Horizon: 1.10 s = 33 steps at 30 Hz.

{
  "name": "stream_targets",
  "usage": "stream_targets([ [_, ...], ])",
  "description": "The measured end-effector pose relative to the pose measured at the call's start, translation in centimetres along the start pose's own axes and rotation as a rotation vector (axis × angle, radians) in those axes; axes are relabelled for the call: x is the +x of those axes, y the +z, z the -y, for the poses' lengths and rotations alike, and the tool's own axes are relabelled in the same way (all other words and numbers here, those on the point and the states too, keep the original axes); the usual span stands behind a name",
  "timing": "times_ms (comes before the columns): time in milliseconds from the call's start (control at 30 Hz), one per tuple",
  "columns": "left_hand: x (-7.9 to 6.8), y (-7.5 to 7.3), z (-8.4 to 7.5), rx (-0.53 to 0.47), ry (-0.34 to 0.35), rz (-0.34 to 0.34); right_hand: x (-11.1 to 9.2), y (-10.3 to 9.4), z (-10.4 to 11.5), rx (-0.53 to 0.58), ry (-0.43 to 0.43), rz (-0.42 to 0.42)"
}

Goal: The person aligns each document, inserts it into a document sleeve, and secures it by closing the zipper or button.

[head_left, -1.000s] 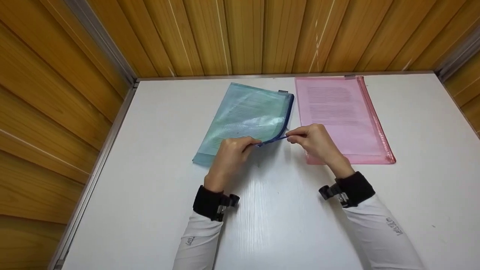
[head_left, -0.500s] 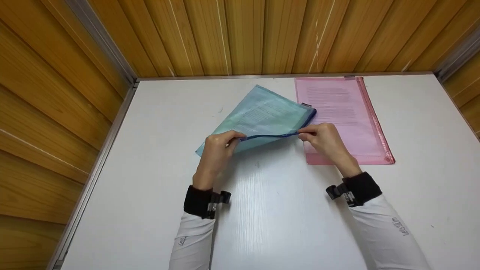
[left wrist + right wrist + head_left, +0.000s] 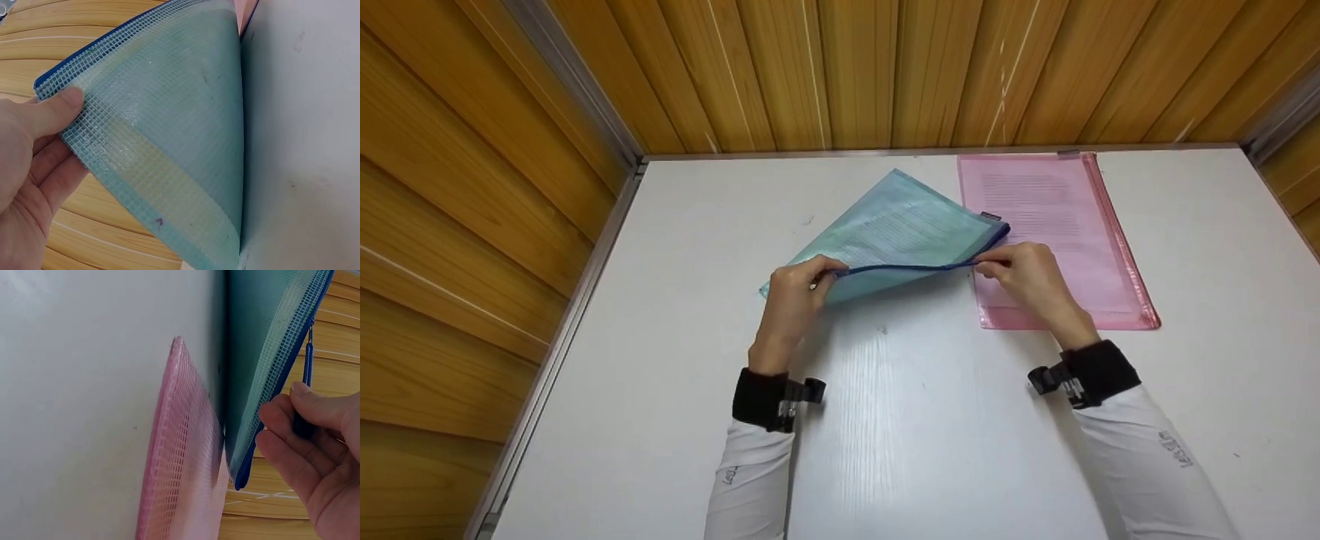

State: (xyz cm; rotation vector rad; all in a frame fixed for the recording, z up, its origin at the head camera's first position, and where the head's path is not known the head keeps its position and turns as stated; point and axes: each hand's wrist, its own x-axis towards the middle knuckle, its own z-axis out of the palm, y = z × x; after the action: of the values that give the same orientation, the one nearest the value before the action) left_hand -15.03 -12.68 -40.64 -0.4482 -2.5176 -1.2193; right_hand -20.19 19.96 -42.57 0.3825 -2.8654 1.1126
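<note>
A teal mesh zipper pouch [image 3: 892, 225] with printed paper inside lies slanted at the back middle, its near side lifted. My left hand [image 3: 793, 300] pinches its near corner at the end of the blue zipper [image 3: 896, 266]; in the left wrist view the thumb [image 3: 67, 104] presses the mesh there. My right hand [image 3: 1031, 281] holds the blue zipper pull [image 3: 308, 363], whose lower end is hidden in the fingers. The zipper runs taut between the hands, then bends toward the far corner. That far corner overlaps a pink mesh zipper pouch [image 3: 1027, 217].
The pink pouch lies flat on the white table [image 3: 885, 435], right of the teal one, with printed paper showing through and a red zipper [image 3: 1125, 240]. Wood-patterned panels [image 3: 855, 75] rise along the back and left edges. A metal frame [image 3: 562, 315] edges the left side.
My hands have moved apart, the left one leftward and the right one rightward. The teal pouch has turned and shifted right, its near side lifting and its zipper straightening between the hands.
</note>
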Motion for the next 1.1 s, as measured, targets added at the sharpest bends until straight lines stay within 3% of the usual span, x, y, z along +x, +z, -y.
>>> stream_targets([
  [367,0.1,0.2,0.5,0.025,0.016,0.019,0.2,-0.9,-0.9,-0.008,0.011,0.008],
  [500,0.1,0.0,0.8,0.025,-0.007,0.018,0.3,-1.3,-0.9,-0.02,0.012,-0.011],
  [800,-0.2,-1.8,1.9,0.035,-0.07,-0.079,0.0,-2.7,-1.9,-0.057,0.062,-0.057],
  [1100,-0.1,-2.4,2.1,0.044,-0.08,-0.098,-0.5,-3.8,-3.5,-0.061,0.131,-0.06],
])
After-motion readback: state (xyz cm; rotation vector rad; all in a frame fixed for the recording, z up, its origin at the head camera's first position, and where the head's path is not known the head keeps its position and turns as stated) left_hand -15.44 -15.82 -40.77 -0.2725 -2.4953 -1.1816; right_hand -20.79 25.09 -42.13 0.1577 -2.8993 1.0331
